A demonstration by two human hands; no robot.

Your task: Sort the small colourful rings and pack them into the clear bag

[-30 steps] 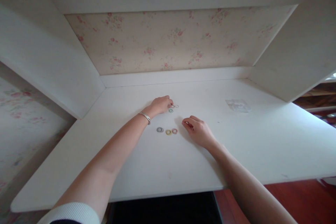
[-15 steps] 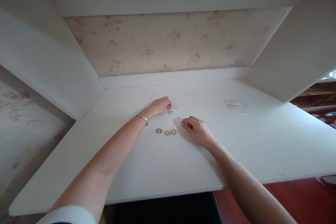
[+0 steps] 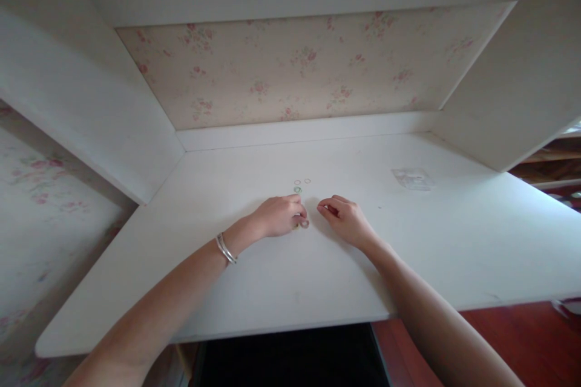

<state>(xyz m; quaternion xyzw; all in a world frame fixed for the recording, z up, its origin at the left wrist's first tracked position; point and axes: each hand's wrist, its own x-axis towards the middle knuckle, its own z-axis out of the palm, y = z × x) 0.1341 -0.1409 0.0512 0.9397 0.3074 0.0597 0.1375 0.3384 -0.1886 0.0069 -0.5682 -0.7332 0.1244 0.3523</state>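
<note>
My left hand [image 3: 281,216] lies on the white desk top [image 3: 254,278], fingers curled. Its fingertips pinch a small pink ring [image 3: 304,224] that rests on the surface, and the hand covers the spot just left of that ring. A silver bracelet [image 3: 226,248] sits on that wrist. My right hand [image 3: 347,219] rests a little to the right, loosely curled, with a hint of something small and reddish between thumb and fingers. Just beyond both hands lie a green ring [image 3: 297,190] and two thin pale rings [image 3: 302,181].
A small clear plastic bag [image 3: 413,178] lies flat at the back right of the desk. White side panels and a floral back wall [image 3: 295,66] close in the desk on three sides. Red-brown floor [image 3: 521,338] shows beyond the front right edge.
My left hand has pulled back from the far rings to the nearer row and now covers the grey and yellow rings. The right hand has barely moved.
</note>
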